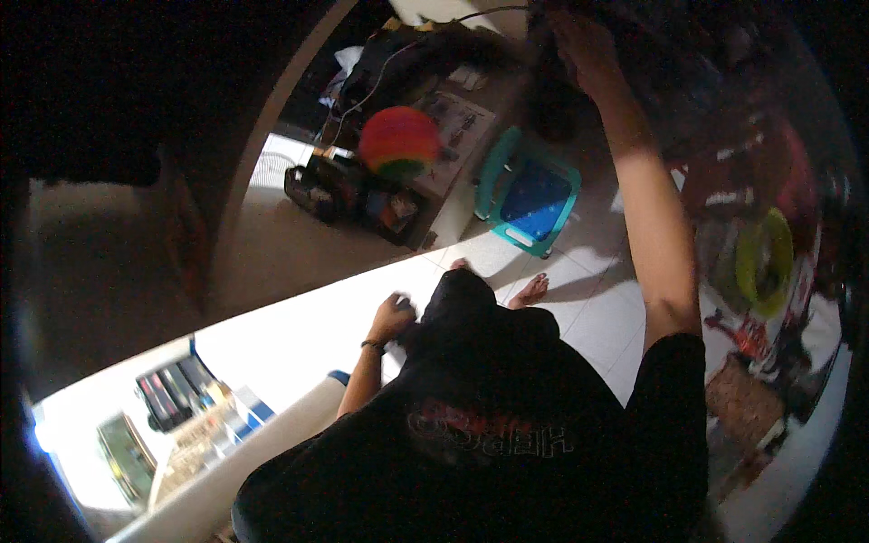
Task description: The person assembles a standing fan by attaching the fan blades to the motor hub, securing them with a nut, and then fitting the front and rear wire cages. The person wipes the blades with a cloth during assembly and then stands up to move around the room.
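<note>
My right arm stretches up to the top of the view, where my right hand (pixel 581 47) is in deep shadow beside dark shapes. Its fingertips are lost in the dark, so what it touches is hidden. Low at my left side, my left hand (pixel 393 319) has its fingers curled near my black shorts. Something dark shows by those fingers, too unclear to name. A small teal chair with a blue seat (pixel 536 197) stands on the floor ahead. Left of it, a rainbow-striped ball (pixel 400 143) rests above dark items on a desk-like surface (pixel 447 223).
A printed sheet (pixel 457 136) and cables lie behind the ball. On the right are a yellow-green ring-shaped object (pixel 765 262) and a brown textured item (pixel 744 403) among clutter. A dark case (pixel 181 391) and a green box (pixel 127 457) sit at lower left. Pale tiles (pixel 588 308) surround my feet.
</note>
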`<state>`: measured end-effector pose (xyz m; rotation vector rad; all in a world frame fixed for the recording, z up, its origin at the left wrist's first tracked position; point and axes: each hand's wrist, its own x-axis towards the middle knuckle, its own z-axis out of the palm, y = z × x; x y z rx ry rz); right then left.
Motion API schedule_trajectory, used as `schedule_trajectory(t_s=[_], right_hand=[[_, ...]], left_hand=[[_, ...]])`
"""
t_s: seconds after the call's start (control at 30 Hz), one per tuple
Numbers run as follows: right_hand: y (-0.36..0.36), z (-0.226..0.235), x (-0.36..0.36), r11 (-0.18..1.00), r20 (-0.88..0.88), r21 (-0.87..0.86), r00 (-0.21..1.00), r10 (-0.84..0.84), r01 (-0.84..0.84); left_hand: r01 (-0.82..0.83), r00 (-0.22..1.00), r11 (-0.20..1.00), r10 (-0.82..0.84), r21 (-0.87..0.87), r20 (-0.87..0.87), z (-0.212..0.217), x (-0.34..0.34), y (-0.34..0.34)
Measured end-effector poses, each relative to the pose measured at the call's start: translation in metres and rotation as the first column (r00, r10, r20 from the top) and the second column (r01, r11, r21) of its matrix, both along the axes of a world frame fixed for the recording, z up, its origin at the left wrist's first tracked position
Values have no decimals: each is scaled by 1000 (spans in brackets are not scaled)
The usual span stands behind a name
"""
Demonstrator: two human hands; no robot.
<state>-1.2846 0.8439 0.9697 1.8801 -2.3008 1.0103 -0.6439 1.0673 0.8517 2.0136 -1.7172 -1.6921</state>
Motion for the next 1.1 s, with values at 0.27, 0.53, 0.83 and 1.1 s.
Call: schedule_trajectory(t_s=[0.27, 0.53, 0.83, 1.1], right_hand=[[31, -210, 132, 964, 596, 183, 802, 49, -195], [43, -266, 152, 955, 883, 82, 465, 63, -285], [20, -127, 78, 836, 998, -67, -49, 48, -545], [-146, 39, 18, 540, 918, -344, -156, 364, -768]], left_hand=[[-335, 111, 670, 726, 662, -679, -85, -308, -148], [-509, 156, 669, 690, 541, -707, -103, -302, -183], [-714, 694, 556, 642, -424, -326, -111, -315, -167], [-275, 700, 498, 690, -822, 184, 21, -415, -225]])
